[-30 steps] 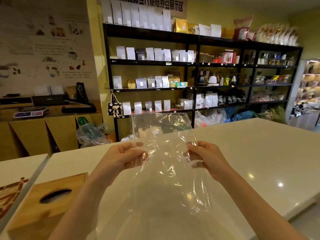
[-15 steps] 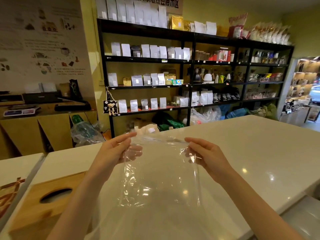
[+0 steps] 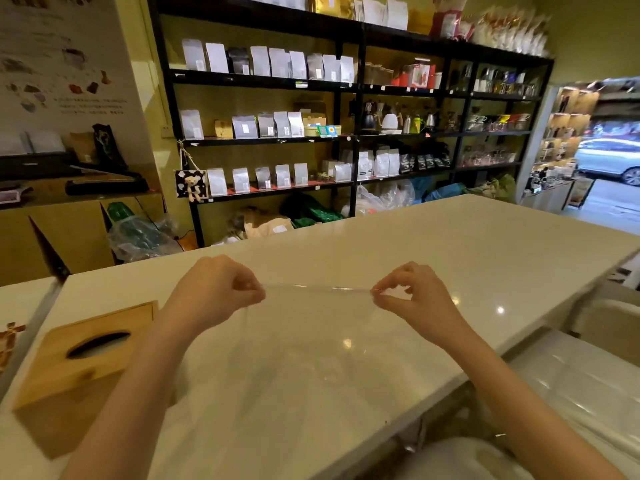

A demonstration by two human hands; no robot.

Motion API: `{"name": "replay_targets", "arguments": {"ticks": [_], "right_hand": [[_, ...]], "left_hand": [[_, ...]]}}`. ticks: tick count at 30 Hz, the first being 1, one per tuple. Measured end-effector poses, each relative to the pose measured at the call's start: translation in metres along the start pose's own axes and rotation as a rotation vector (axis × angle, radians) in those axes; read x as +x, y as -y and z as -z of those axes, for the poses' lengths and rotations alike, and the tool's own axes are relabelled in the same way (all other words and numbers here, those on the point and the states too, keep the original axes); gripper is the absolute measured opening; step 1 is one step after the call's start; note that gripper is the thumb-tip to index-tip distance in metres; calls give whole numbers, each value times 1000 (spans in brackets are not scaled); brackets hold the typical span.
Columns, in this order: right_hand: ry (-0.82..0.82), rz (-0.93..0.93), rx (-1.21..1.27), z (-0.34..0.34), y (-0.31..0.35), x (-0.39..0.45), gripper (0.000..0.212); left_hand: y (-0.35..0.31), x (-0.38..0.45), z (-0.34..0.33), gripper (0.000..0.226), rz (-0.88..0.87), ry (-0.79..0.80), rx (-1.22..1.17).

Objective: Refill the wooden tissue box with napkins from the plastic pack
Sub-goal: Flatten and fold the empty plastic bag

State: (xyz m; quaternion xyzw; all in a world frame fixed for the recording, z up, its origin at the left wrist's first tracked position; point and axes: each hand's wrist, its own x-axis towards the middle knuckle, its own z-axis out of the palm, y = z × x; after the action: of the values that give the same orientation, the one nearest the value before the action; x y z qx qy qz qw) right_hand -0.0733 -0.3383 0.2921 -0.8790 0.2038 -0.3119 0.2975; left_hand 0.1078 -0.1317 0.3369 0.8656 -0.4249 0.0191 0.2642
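Plastic pack (image 3: 317, 341) taut between pinching hands, left (image 3: 221, 289) and right (image 3: 412, 294).

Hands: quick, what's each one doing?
Left hand: shut, pinching the clear plastic film.
Right hand: shut, pinching the film's other end.

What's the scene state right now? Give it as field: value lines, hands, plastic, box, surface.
left hand: pinching the left end of the clear plastic, above the counter
right hand: pinching the right end
clear plastic pack: stretched taut between the hands, the rest hanging toward the person; looks empty, no napkins visible in it
wooden tissue box: on the counter beside the left forearm, slot facing up, no tissue showing in the slot
counter: white, glossy
napkins: none in view
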Motion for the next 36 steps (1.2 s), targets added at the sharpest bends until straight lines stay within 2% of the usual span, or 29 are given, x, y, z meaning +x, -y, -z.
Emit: {"name": "replay_targets", "arguments": {"ticks": [3, 5, 7, 10, 12, 15, 17, 19, 21, 22, 24, 26, 28, 31, 34, 36], "right_hand": [[119, -5, 247, 20, 6, -9, 16], [213, 32, 440, 32, 14, -14, 15], [251, 86, 571, 40, 21, -19, 16], [308, 129, 676, 43, 29, -31, 20], [384, 111, 730, 38, 29, -42, 20], [628, 19, 781, 21, 24, -66, 20], [755, -100, 841, 1, 18, -88, 31], [819, -310, 1012, -24, 3, -117, 44], [973, -590, 1303, -55, -23, -153, 44], [1089, -654, 1375, -73, -36, -173, 49], [1221, -806, 1399, -106, -60, -211, 64], [1276, -1006, 1486, -136, -89, -249, 88], [1254, -1133, 1575, -162, -111, -285, 100], [1153, -1221, 1425, -197, -137, -326, 84], [1054, -1169, 1010, -239, -162, -359, 48], [967, -1134, 815, -271, -180, -375, 36]], "left_hand": [[-3, -31, 5, 5, -20, 48, -58], [-5, -57, 6, 4, -19, 128, -192], [-10, -86, 9, 5, -3, 268, -391], [-21, -132, 4, 19, 15, 508, -602], [-28, -163, -12, 28, 54, 495, -732], [-32, -214, -50, 44, 180, 427, -866], [-31, -253, -76, 38, 248, 440, -961], [-21, -292, -101, 31, 360, 426, -1163], [-7, -327, -129, 32, 515, 346, -1342], [1, -342, -143, 33, 602, 299, -1414], [16, -369, -173, 26, 792, 212, -1517], [29, -389, -204, 13, 994, 140, -1563], [41, -404, -236, 12, 1162, 101, -1539], [61, -420, -283, 11, 1329, 28, -1447], [86, -425, -330, 8, 1447, -20, -1317], [104, -421, -362, 12, 1450, -3, -1237]]}}
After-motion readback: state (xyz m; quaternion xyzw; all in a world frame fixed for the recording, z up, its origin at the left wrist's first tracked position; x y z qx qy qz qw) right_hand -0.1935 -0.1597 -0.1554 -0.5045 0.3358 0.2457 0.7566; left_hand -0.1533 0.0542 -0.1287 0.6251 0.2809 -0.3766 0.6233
